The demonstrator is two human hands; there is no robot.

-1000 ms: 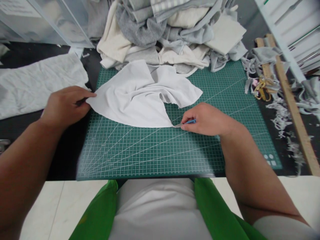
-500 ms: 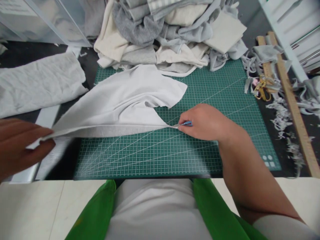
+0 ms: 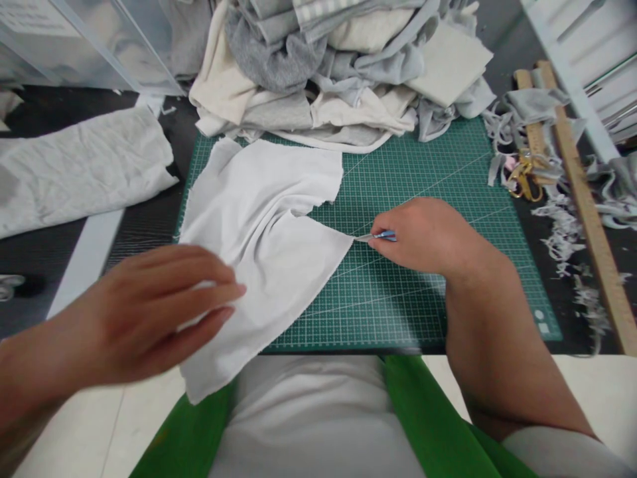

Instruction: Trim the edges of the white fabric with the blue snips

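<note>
A white piece of cloth [image 3: 239, 199] lies rumpled on the green cutting mat [image 3: 423, 159], its lower end hanging over the table's front edge. My right hand [image 3: 418, 232] is closed around a small blue-and-silver tool [image 3: 384, 235] resembling tweezers, whose metal tip meets the cloth's right corner. Whether the tip clamps or only touches that corner is hard to make out. Above the cloth's left side, my left hand [image 3: 169, 305] hovers with fingers stretched and the thumb apart, nothing between them.
A pile of grey and cream fabrics [image 3: 318, 73] covers the mat's back. Folded whitish cloth [image 3: 84, 166] lies at left, near a clear plastic bin [image 3: 119, 46]. On the right are gold-handled scissors [image 3: 522, 179], a wooden ruler [image 3: 592, 219] and fabric scraps [image 3: 552, 226].
My left hand has let go of the cloth's left end and moved right. That end has dropped over the front edge. My right hand has shifted slightly right with the tool.
</note>
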